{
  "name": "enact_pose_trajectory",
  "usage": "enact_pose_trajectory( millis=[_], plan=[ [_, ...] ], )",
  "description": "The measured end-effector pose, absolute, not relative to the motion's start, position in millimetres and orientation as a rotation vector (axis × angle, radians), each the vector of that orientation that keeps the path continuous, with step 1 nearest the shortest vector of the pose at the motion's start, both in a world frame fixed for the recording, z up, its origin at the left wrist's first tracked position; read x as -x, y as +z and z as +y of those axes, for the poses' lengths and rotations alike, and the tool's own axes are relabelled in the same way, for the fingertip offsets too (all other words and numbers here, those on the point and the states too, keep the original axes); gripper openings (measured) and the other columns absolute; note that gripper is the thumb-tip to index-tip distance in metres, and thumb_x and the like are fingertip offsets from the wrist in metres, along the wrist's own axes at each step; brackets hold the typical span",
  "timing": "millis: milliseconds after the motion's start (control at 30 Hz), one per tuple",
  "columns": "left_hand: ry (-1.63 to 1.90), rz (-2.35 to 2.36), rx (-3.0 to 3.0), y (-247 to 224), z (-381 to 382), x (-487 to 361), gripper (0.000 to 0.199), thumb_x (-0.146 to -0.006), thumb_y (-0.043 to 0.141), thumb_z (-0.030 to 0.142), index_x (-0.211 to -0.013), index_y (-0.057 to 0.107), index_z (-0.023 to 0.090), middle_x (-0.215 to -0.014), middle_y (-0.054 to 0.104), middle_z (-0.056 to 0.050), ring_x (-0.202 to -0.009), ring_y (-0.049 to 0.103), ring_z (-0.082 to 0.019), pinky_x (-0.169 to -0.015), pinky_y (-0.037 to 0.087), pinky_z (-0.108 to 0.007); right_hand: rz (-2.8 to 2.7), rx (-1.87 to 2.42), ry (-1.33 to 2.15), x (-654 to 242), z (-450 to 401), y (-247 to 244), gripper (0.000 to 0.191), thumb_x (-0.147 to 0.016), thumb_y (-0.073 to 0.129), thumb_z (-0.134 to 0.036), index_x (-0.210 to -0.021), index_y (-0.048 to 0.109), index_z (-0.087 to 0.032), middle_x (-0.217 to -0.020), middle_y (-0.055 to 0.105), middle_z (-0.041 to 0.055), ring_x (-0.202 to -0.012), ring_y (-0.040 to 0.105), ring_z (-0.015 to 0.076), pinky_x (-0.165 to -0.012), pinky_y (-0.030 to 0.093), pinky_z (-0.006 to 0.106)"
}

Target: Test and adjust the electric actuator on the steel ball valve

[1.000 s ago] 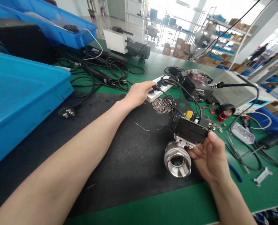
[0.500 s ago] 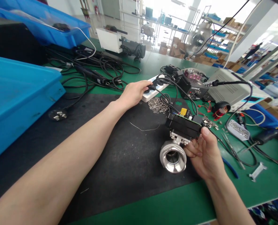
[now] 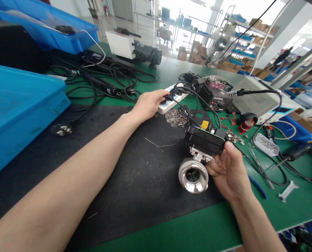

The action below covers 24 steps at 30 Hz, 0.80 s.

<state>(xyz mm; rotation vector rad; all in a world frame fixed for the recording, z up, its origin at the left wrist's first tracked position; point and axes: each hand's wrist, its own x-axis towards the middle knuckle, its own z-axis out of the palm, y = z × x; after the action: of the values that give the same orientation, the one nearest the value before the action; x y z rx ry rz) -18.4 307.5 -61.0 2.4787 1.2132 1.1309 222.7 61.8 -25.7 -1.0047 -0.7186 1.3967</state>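
Note:
At the far edge of the black mat, my left hand [image 3: 147, 105] reaches to a white power strip [image 3: 163, 110]. Its fingers are closed on a black plug [image 3: 168, 98] at the strip's near end; the fingertips partly hide it. My right hand [image 3: 231, 173] grips a motorized ball valve from its right side, thumb on the black actuator [image 3: 204, 140] and fingers curled behind. Below the actuator, the steel valve body [image 3: 193, 176] turns its round opening towards me. A circuit board with a yellow part [image 3: 204, 124] shows on top, and cables run from it towards the strip.
Small metal rings [image 3: 175, 118] lie in a heap behind the valve. Blue bins [image 3: 21, 112] and tangled black cables stand on the left. To the right are a soldering station [image 3: 215, 98], a grey instrument [image 3: 258, 96], tweezers [image 3: 261, 168], a screwdriver [image 3: 295, 153] and a tray of small parts [image 3: 266, 144].

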Motion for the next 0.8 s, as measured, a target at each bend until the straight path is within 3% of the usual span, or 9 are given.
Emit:
enact_pose_trajectory(
  millis=[233, 400, 667, 800],
  plan=[
    [1.117, 1.208, -2.488, -60.2, 308.5, 19.2, 0.035, -0.101, 0.049, 0.026, -0.132, 0.067, 0.031, -0.139, 0.069, -0.003, -0.125, 0.066, -0.022, -0.107, 0.051, -0.037, -0.671, 1.041, 1.372, -224.1, 60.7, -26.9, 0.039, -0.085, 0.076, -0.053, -0.100, 0.066, -0.019, -0.069, 0.055, -0.0060, -0.045, 0.010, 0.0030, -0.043, 0.009, 0.023],
    [1.094, 1.211, -2.494, -57.7, 309.3, 20.3, 0.036, -0.101, 0.049, 0.026, -0.132, 0.066, 0.030, -0.136, 0.069, -0.005, -0.123, 0.065, -0.023, -0.107, 0.051, -0.038, -0.661, 1.039, 1.367, -223.8, 59.6, -26.8, 0.035, -0.084, 0.076, -0.052, -0.088, 0.062, -0.020, -0.082, 0.064, -0.0032, -0.045, 0.012, 0.0022, -0.043, 0.009, 0.023],
    [1.060, 1.233, -2.509, -54.5, 306.4, 22.7, 0.047, -0.092, 0.067, 0.029, -0.138, 0.062, 0.033, -0.134, 0.068, -0.005, -0.119, 0.065, -0.025, -0.104, 0.051, -0.039, -0.704, 1.037, 1.367, -225.1, 58.3, -26.4, 0.035, -0.087, 0.074, -0.053, -0.101, 0.071, -0.021, -0.087, 0.068, -0.0029, -0.046, 0.010, 0.0031, -0.044, 0.009, 0.022],
    [1.089, 1.271, -2.499, -52.8, 303.9, 19.7, 0.038, -0.094, 0.062, 0.027, -0.132, 0.066, 0.031, -0.134, 0.069, -0.004, -0.118, 0.066, -0.025, -0.103, 0.051, -0.040, -0.719, 1.028, 1.364, -224.8, 57.3, -26.6, 0.036, -0.087, 0.073, -0.053, -0.104, 0.074, -0.021, -0.090, 0.069, -0.0022, -0.046, 0.010, 0.0028, -0.043, 0.009, 0.022]
  ],
)
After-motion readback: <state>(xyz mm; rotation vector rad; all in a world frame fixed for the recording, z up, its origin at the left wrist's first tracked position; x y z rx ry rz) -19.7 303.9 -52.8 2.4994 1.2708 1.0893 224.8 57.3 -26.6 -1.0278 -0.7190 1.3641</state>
